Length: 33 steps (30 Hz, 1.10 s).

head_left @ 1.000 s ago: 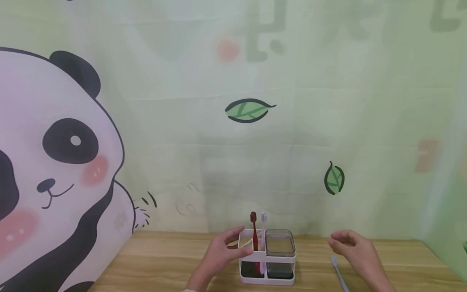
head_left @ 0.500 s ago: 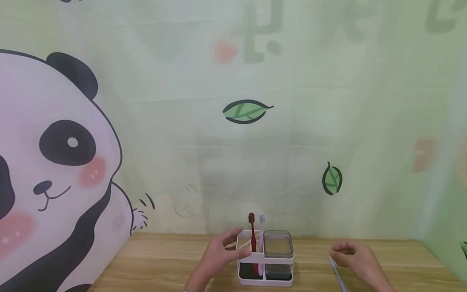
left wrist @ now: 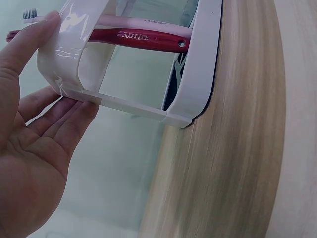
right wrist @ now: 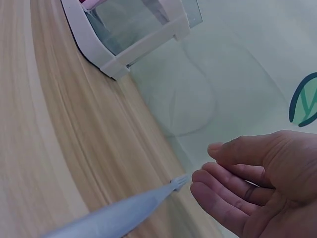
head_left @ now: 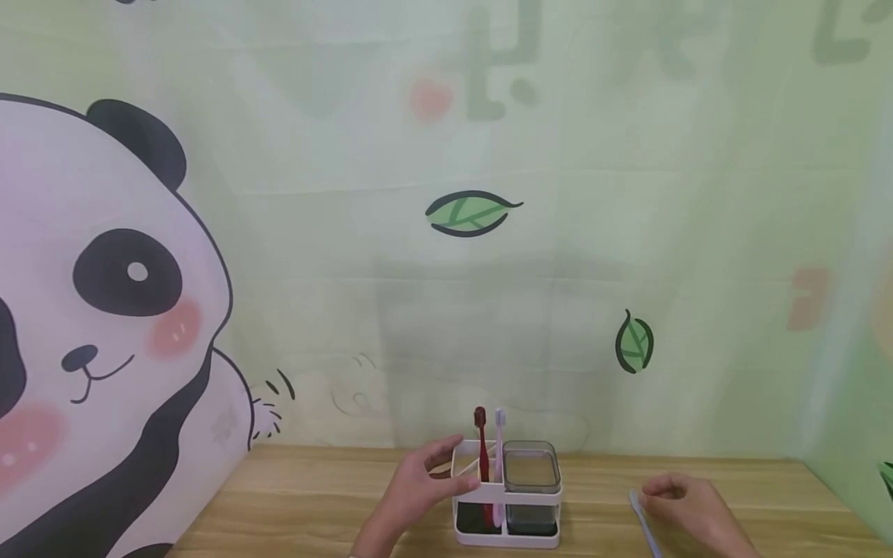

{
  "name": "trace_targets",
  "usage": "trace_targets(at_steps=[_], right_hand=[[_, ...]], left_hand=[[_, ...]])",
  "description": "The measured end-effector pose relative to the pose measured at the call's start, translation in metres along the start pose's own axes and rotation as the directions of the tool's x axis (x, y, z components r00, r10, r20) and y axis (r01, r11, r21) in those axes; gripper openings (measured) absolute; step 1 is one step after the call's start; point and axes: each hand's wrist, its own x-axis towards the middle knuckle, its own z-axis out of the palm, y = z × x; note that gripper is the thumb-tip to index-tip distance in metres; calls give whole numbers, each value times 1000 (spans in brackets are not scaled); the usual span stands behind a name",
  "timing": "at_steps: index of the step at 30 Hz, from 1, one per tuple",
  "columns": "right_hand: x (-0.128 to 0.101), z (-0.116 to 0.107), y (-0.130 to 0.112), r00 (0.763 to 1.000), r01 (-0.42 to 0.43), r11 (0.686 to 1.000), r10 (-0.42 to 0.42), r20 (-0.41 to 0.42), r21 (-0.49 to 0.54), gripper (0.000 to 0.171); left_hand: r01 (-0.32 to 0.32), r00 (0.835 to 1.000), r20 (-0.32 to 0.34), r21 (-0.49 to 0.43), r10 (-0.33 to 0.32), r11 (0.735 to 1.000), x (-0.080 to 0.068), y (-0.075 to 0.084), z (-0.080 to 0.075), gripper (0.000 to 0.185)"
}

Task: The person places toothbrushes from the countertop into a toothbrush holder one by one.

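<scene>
A white toothbrush holder [head_left: 491, 494] stands on the table. My left hand [head_left: 418, 484] grips its left side, the thumb on the front band and the other fingers around the side and back. In its slots stand a red toothbrush [head_left: 483, 453] and a pale pink toothbrush [head_left: 499, 449], heads up. A translucent grey cup [head_left: 532, 484] fills the holder's right half. On the right, a light blue toothbrush [head_left: 643, 521] lies on the table. Beside its head is my right hand [head_left: 687, 502]; in the right wrist view its loosely bent fingers hold nothing and sit just off the bristles.
The wood-grain table [head_left: 307, 504] ends at a green cloth backdrop [head_left: 335, 310] printed with leaves. A large printed panda [head_left: 139, 349] covers the backdrop's left side. Table surface lies between the holder and the blue toothbrush.
My right hand has lowered and come down beside the head of the blue toothbrush. The left hand keeps its hold on the toothbrush holder; the head view shifted slightly.
</scene>
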Motion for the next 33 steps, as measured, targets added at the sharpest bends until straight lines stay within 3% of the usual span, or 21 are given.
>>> trace_targets(at_steps=[15,27,33], right_hand=[[5,3,15,979,-184,980,176,100,79,17],[3,9,13,964,-233,969,218,153,87,17],[2,11,9,956,-250,968,241,165,33,16]], left_hand=[[10,1000,2,6,-10,1000,-1,1,0,70],[5,1000,0,8,-5,1000,-1,1,0,71],[7,1000,6,11,-7,1000,-1,1,0,70]])
